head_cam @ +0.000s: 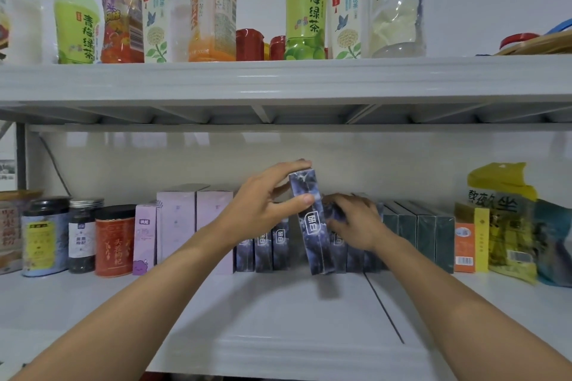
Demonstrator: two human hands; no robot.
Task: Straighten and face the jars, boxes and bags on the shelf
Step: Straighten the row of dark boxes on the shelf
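My left hand [266,201] grips a tall dark blue box [312,222] near its top, fingers curled over the upper edge and thumb pressed against the front face; the box stands tilted, its foot on the lower shelf [278,318] just ahead of the row it belongs to. My right hand [356,219] reaches in just right of that box, fingers spread and laid on the tops of the matching dark blue boxes [356,253] there; it is blurred, so I cannot tell whether they curl round anything. Three more blue boxes [263,244] of the same kind stand upright to the left, partly behind my left wrist. Further left come pale purple boxes [176,222], a small purple carton [144,238], a red tin [114,241] and two dark-lidded jars [82,235]. To the right, dark green boxes [433,235] stand packed side by side, then an orange and yellow box [470,241] and a yellow bag [507,219] leaning at the end. Above, the upper shelf [278,80] carries a line of drink bottles [306,5].
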